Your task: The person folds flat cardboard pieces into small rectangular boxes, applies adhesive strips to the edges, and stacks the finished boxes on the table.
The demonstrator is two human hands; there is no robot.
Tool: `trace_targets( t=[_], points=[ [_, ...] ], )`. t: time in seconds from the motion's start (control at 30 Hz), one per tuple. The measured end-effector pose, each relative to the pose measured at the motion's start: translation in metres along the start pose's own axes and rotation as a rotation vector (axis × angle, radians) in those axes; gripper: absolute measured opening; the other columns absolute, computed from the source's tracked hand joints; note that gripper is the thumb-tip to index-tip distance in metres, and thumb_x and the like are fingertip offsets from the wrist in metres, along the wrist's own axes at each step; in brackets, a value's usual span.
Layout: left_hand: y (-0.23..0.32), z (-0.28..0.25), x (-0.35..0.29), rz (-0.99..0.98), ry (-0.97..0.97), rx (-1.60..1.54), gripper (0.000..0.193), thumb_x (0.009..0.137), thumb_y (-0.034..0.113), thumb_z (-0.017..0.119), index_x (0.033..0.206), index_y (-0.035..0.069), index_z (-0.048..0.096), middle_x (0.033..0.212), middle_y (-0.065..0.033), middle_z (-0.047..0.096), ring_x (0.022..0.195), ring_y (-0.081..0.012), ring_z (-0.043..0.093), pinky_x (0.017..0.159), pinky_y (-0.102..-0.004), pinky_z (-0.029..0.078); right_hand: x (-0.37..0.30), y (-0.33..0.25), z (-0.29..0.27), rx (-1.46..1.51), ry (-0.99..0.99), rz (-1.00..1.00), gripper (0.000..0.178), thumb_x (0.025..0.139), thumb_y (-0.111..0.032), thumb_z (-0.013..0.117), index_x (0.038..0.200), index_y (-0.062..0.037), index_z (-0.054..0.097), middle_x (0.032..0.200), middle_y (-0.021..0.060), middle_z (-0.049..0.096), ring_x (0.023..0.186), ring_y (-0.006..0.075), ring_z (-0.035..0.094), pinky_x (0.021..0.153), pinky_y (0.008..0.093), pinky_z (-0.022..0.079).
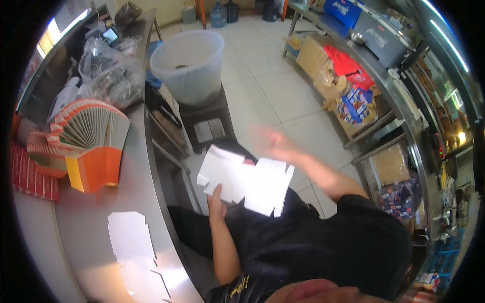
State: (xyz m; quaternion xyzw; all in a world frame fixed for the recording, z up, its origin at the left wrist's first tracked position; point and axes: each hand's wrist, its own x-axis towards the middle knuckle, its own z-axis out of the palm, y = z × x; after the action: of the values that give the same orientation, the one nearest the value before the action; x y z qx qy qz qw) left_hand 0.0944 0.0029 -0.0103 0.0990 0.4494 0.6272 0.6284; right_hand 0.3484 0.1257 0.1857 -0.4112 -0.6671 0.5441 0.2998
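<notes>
A flat white cardboard box blank (268, 187), with cut flaps and fold lines, lies over my lap. My left hand (217, 204) grips its near left edge, the thumb on top and the other fingers hidden below. Beyond the blank's far edge, my right hand (275, 144) is raised and apart from it, its fingers smeared by motion. Another white blank (130, 235) lies unfolded on the steel counter (144, 177) to my left. Farther along that counter, folded orange and white cartons (96, 164) stand fanned out in a curved stack.
Ahead, a large translucent bin (189, 68) sits on a dark stool (204, 121). Clear plastic bags (108, 70) lie on the left counter, near a red printed box (33, 174). On the right, a steel table holds grey and blue coolers (381, 38), with open cardboard boxes (310, 55) underneath.
</notes>
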Motion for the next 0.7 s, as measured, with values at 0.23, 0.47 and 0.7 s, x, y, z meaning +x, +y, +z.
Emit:
trace_targets(
  t=[0.23,0.47,0.7],
  points=[
    [0.008,0.015,-0.002,-0.024,-0.07,-0.04,0.057,0.098,0.007,0.059,0.15,0.0,0.037,0.144,-0.0152,0.052,0.132,-0.03,0.052,0.11,-0.0432,0.044,0.029,-0.132,-0.191,0.602,0.557,-0.708,0.08,0.076,0.027,0.036,0.151,-0.0005,0.036,0.157,0.0286,0.032,0.145,0.0413,0.039,0.124,0.0454,0.036],
    [0.006,0.015,0.002,-0.045,-0.062,-0.033,0.056,0.098,0.006,0.058,0.149,-0.001,0.037,0.143,-0.0146,0.052,0.131,-0.029,0.053,0.111,-0.0426,0.043,-0.012,-0.173,-0.297,0.292,0.871,-1.071,0.054,0.087,0.025,0.046,0.137,0.0036,0.043,0.15,0.0277,0.035,0.14,0.0477,0.042,0.118,0.0516,0.043],
    [-0.002,0.009,0.008,-0.031,-0.087,-0.052,0.056,0.098,0.006,0.059,0.149,-0.001,0.037,0.143,-0.0145,0.052,0.131,-0.0289,0.053,0.11,-0.0423,0.044,-0.069,-0.23,-0.322,-0.523,1.156,-1.298,0.052,0.085,0.022,0.059,0.131,0.0043,0.04,0.14,0.0199,0.041,0.133,0.0412,0.05,0.103,0.0479,0.058]
  ],
)
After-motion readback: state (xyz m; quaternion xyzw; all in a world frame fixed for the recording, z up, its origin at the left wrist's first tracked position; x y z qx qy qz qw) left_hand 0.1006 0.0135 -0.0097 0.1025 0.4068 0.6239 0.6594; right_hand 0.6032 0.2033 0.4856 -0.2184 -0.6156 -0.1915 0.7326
